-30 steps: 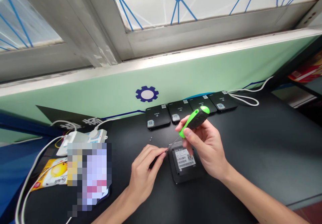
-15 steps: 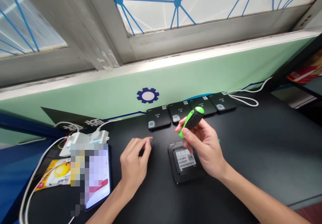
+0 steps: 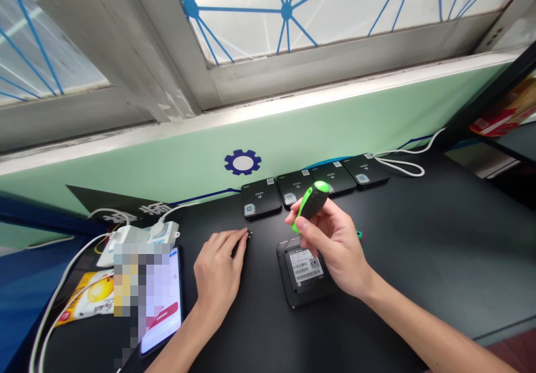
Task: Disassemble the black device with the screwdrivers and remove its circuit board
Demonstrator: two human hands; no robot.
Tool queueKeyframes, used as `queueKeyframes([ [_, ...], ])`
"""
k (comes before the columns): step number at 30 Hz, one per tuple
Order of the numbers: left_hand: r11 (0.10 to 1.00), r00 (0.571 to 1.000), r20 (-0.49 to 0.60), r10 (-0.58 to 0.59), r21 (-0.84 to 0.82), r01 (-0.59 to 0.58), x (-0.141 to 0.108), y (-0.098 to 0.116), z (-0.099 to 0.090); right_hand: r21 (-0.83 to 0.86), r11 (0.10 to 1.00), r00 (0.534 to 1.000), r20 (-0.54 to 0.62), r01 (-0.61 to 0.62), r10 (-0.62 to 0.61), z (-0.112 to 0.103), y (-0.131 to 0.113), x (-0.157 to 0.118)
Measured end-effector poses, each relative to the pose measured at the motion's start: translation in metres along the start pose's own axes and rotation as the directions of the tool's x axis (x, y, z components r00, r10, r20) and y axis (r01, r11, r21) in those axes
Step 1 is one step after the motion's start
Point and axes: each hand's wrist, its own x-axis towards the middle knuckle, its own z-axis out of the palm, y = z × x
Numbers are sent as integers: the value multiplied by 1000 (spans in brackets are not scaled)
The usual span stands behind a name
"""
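Observation:
My right hand (image 3: 335, 244) is wrapped round a green and black screwdriver (image 3: 312, 202), its handle tilted up to the right. Below it a black square device (image 3: 304, 289) with a white label lies on the dark table, partly covered by that hand. To the left, my left hand (image 3: 220, 267) rests low over the table, thumb and index finger pinched together. Tiny shiny bits (image 3: 250, 234) show at its fingertips, too small to name. A small green ring-shaped thing (image 3: 359, 234) peeks out behind my right hand.
Several black boxes (image 3: 262, 199) stand in a row along the green wall. At the left are a lit phone (image 3: 161, 328), a white power strip (image 3: 167, 233) with cables and a yellow-white snack packet (image 3: 90, 295). A white cable (image 3: 404, 166) loops at the back right.
The camera view has shifted slightly. My left thumb and index finger have closed together at the tips. My right hand still holds the screwdriver above the device, its handle a little more upright.

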Motion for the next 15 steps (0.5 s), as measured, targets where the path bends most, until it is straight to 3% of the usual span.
queueKeyframes([
  [15,998,996,62,-65,-14,66,-1,0,2,-23,1000,1000,4,-16,16,-1,2,0],
])
